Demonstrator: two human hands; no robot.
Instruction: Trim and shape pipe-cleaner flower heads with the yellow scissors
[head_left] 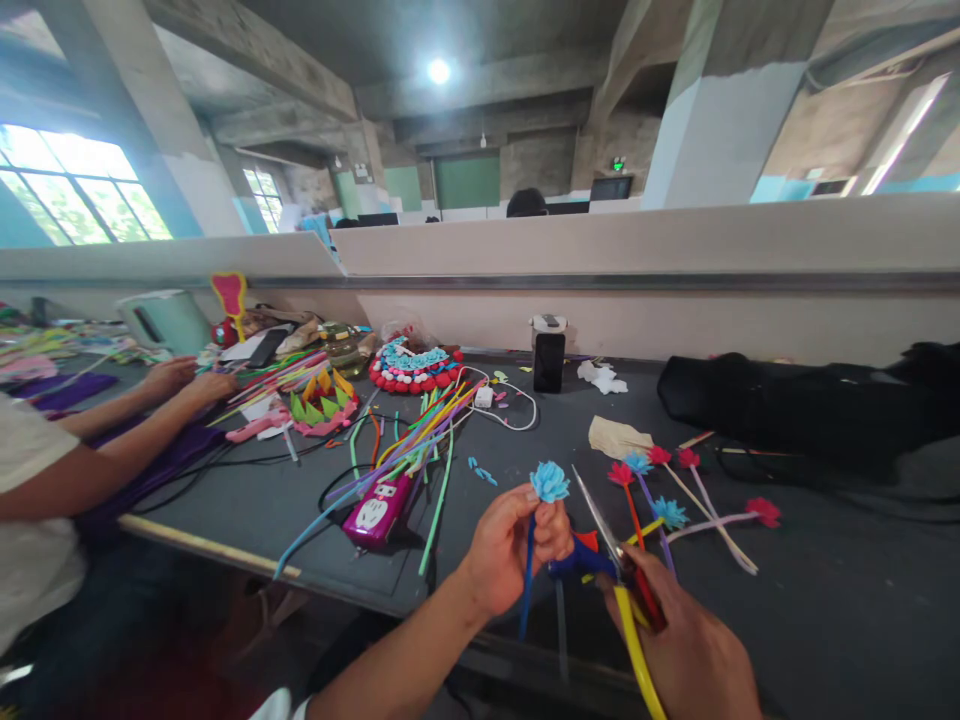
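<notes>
1. While holding 1 blue flower (550, 481) upright in the left hand (517, 545), has scissors (600, 515) in the right hand (686, 630), with tips pointing up and forward, near the flower but apart from it.
2. With the left fingers, pinching just under the petals and curling around the blue stem (527, 580); probably gripped at this neck for leaving the petals uncovered and turned toward the eyes.
3. With the right fingers, grasping the red handle (647, 592), seemingly for firm control of the blades. Cannot tell the gap of the blades, nor the place of each fingertip.
4. On the dark tabletop (840, 590), beyond and to the right of the scissors: 6 more flowers (670, 513), 4 red and 2 blue, with some stems crossing; maybe laid on this side for staying apart from the coloured stems (427, 435).
5. On the left: coloured stems lying partly across a purple box (379, 512), perhaps raised so for easy picking; blue scraps (482, 470) nearby.
6. Front edge (210, 545): running under the left forearm. Far side: closed by a pale partition (600, 250).
7. Room for moving: widest at right, in front of the black bag (787, 410); narrower between purple box and left hand.
</notes>
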